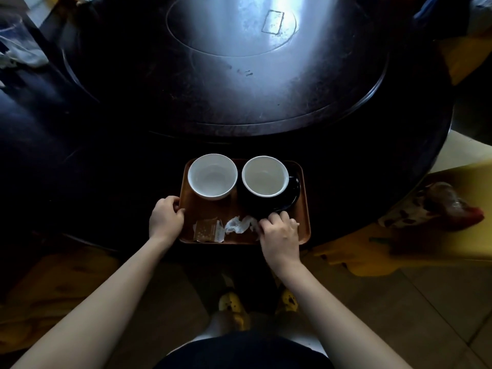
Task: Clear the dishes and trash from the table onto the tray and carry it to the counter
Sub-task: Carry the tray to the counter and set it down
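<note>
Tray (303, 230) sits at the near edge of the dark round table (106, 155), loaded up: white bowl (212, 177) back left, cup (265, 177) on its black saucer (290, 198) back right, torn brown packet (209, 230) and crumpled napkin (238, 225) up front. My left hand (165, 219) is curled around the tray's left rim, I'd guess to steady it. Right hand (279, 231) rests on the front right area, fingers bent over the napkin's end by the saucer; can't tell if it's actually pinching it. Table looks cleared, so lifting comes next, I reckon.
</note>
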`<action>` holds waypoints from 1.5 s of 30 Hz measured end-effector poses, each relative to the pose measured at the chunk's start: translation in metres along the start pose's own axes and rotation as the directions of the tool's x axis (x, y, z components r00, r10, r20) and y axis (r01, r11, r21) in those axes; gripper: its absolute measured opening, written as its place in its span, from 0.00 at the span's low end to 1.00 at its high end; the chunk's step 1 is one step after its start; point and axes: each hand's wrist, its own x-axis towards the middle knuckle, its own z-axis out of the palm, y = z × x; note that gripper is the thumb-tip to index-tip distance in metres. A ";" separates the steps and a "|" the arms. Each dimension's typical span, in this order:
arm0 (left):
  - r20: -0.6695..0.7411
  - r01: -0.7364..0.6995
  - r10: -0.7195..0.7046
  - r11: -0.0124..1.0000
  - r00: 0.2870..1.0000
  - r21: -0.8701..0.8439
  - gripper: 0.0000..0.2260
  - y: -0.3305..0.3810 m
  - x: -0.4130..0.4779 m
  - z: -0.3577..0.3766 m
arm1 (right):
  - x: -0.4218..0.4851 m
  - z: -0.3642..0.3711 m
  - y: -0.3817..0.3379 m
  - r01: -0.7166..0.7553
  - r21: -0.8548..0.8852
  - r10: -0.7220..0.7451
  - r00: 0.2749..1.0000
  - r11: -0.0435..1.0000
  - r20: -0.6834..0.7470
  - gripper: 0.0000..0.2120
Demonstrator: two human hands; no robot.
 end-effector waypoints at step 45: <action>0.004 -0.006 0.005 0.956 1.000 0.292 0.14 0.007 0.035 0.009 | 0.072 -0.001 0.090 -0.345 0.060 0.341 0.938 0.937 0.060 0.15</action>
